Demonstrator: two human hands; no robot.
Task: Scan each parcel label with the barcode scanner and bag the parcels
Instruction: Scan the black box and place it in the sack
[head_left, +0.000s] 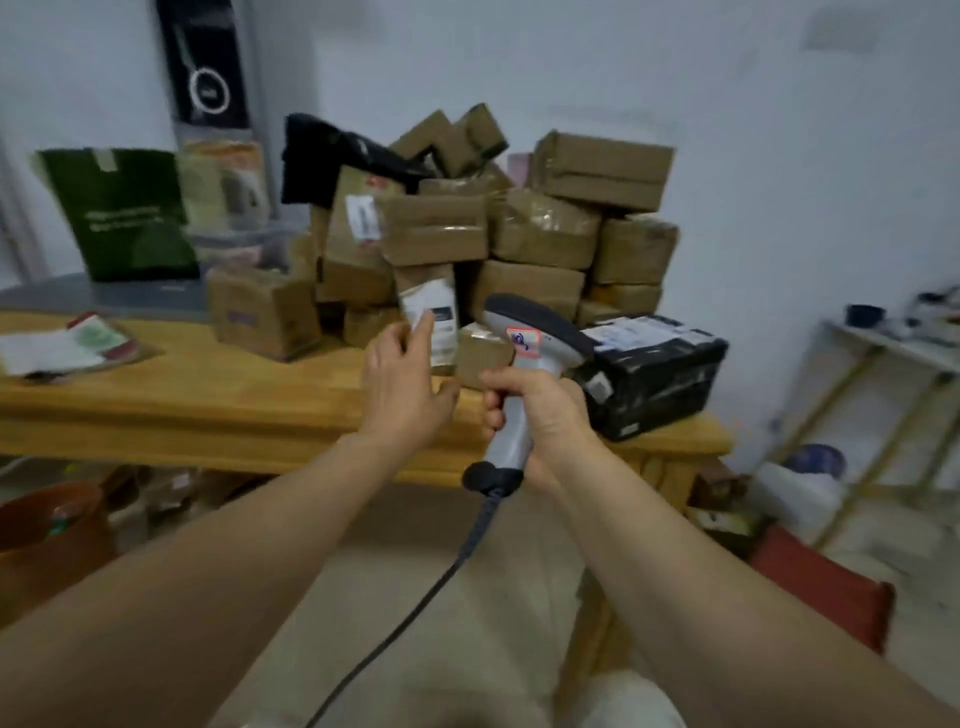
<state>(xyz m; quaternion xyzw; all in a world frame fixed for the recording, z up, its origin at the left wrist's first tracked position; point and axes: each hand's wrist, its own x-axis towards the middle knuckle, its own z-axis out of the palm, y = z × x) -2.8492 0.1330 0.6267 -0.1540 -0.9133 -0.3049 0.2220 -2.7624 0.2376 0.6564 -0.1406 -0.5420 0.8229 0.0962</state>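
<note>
Gripping one grey-white barcode scanner, dark-headed with a pink sticker, in the curled right hand, at 6 o'clock of the parcel pile on the wooden table. Left hand straight-fingered, touching one upright small parcel on its white label. One black-wrapped parcel at 3 o'clock; over a dozen brown ones, too blurred to count. Cable cut off at 6 o'clock.

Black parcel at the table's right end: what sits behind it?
Behind the black parcel rises a pile of brown taped parcels. The barcode scanner gripped by the right hand covers the black parcel's left end and whatever lies behind that.
</note>
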